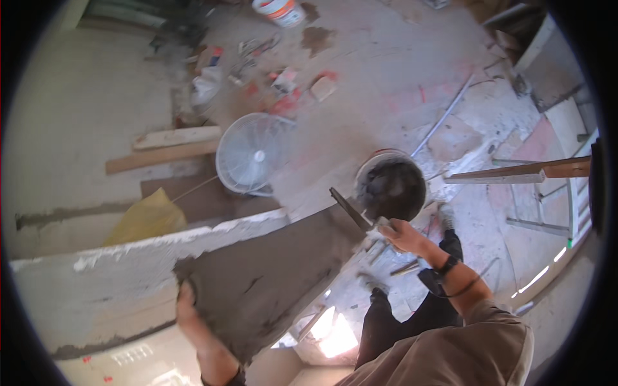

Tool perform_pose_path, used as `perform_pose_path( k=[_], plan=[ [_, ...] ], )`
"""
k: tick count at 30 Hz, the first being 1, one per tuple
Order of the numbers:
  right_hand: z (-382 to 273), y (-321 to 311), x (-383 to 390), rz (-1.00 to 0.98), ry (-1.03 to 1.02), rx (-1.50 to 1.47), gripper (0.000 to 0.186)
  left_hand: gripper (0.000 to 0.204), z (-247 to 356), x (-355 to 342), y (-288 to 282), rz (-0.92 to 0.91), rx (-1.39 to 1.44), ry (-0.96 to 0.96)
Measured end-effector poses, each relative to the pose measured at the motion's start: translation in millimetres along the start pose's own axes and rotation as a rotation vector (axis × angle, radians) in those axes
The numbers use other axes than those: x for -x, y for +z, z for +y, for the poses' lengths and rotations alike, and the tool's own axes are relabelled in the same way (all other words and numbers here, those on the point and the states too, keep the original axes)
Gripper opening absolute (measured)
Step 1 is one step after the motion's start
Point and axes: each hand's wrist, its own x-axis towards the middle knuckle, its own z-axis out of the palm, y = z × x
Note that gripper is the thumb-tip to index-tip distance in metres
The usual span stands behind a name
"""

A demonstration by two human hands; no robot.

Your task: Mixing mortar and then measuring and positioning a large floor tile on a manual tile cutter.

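Note:
A flat slab (270, 273) coated with wet grey mortar lies across the front, beside a low white wall top. My left hand (193, 315) grips its left edge, thumb up against the mortar; the other fingers are mostly hidden. In my right hand (404, 237) is a trowel (349, 209), its long narrow blade smeared with mortar and pointing up and left over the slab's far right corner. Just beyond that hand stands a round bucket (391, 186) with dark grey mortar inside.
Left of the bucket stands a white wire-grilled fan (254, 154), near wooden planks (167, 148) and a yellow bag (147, 219). Rubble (286, 83) and a white-orange bucket (280, 11) are farther off. A ladder (547, 206) stands at right, near a long pole (444, 116).

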Motion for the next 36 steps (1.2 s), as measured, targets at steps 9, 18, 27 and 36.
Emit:
perform_pose_path(
  k=[9,18,27,36],
  plan=[
    [-131,16,177,-0.32,-0.602,0.317,0.037,0.037,36,5,34,-0.219,0.719,-0.188],
    [-185,39,250,-0.303,-0.611,0.447,0.041,0.029,36,8,59,-0.175,0.7,-0.15],
    [-176,40,251,-0.236,-0.567,0.289,0.035,0.032,47,8,69,-0.171,0.691,-0.133],
    [-98,30,168,0.009,-0.508,0.465,0.039,0.033,64,17,75,-0.21,0.748,-0.182]
  ],
)
